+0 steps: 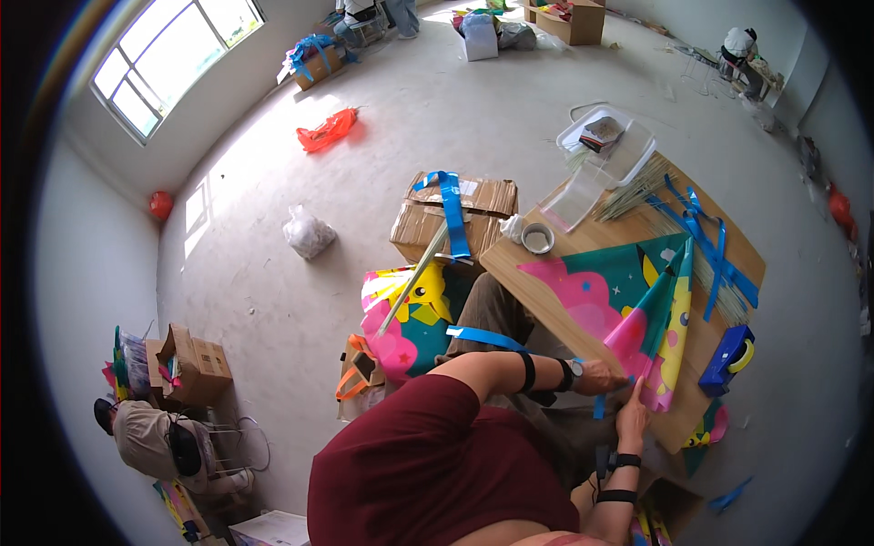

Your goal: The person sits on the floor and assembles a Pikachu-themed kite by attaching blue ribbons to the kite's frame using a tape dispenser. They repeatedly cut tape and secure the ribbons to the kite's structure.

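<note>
A thin printed sheet (pixel 583 289) in teal, pink and yellow lies partly folded on the wooden table (pixel 519 264), its narrow folded part toward me. My left hand (pixel 601 375) is closed at the near pink edge, fingers pinching it beside a small blue bit. Against the same edge, just right of it, rests my right hand (pixel 632 419), index finger extended and the other fingers bent, gripping the sheet's border. A short blue strip (pixel 599 406) hangs near the left hand. Fingertip contact is small and partly hidden.
On the table are blue strips (pixel 719 250), thin sticks (pixel 633 191), a tape roll (pixel 538 238) and a clear bin (pixel 628 150). A blue tape dispenser (pixel 726 361) sits at its right edge. Left stand a carton (pixel 428 218) and another printed sheet (pixel 401 318). A person (pixel 164 441) sits far left.
</note>
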Motion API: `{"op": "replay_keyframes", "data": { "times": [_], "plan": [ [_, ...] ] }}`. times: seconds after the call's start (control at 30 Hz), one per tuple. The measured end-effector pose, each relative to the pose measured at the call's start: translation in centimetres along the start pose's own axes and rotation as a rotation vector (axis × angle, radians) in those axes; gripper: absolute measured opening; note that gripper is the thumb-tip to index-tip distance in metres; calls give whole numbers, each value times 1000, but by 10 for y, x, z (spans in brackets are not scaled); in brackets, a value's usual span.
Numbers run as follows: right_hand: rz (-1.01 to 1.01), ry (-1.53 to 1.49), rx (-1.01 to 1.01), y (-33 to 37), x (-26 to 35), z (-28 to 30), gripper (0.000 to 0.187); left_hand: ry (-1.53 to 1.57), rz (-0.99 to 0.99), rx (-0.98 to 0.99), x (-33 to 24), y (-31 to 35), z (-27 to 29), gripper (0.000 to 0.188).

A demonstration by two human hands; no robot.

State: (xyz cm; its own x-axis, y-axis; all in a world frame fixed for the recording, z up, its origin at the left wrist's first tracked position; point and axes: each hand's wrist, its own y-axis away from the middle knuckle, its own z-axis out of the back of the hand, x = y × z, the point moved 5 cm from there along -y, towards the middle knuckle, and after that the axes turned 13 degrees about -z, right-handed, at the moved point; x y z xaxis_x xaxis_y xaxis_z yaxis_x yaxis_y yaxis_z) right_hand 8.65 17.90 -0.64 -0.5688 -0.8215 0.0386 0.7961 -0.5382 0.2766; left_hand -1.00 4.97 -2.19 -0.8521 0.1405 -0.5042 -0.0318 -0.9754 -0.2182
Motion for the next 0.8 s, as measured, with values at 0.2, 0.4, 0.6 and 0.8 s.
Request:
{"op": "replay_keyframes", "data": {
  "times": [0.2,0.4,0.6,0.8],
  "plan": [
    [3,-309,-239,2,-6,2,68,2,38,63,2,0,0,50],
    [-242,-820,-92,-5,-34,-13,54,18,-119,-48,12,2,-5,56],
    [-302,-1158,-141,-10,-55,-19,50,127,-132,-108,-3,4,24,67],
    [-321,-1348,-142,-8,-49,-14,53,204,-21,-148,3,10,25,68]
  ]
}}
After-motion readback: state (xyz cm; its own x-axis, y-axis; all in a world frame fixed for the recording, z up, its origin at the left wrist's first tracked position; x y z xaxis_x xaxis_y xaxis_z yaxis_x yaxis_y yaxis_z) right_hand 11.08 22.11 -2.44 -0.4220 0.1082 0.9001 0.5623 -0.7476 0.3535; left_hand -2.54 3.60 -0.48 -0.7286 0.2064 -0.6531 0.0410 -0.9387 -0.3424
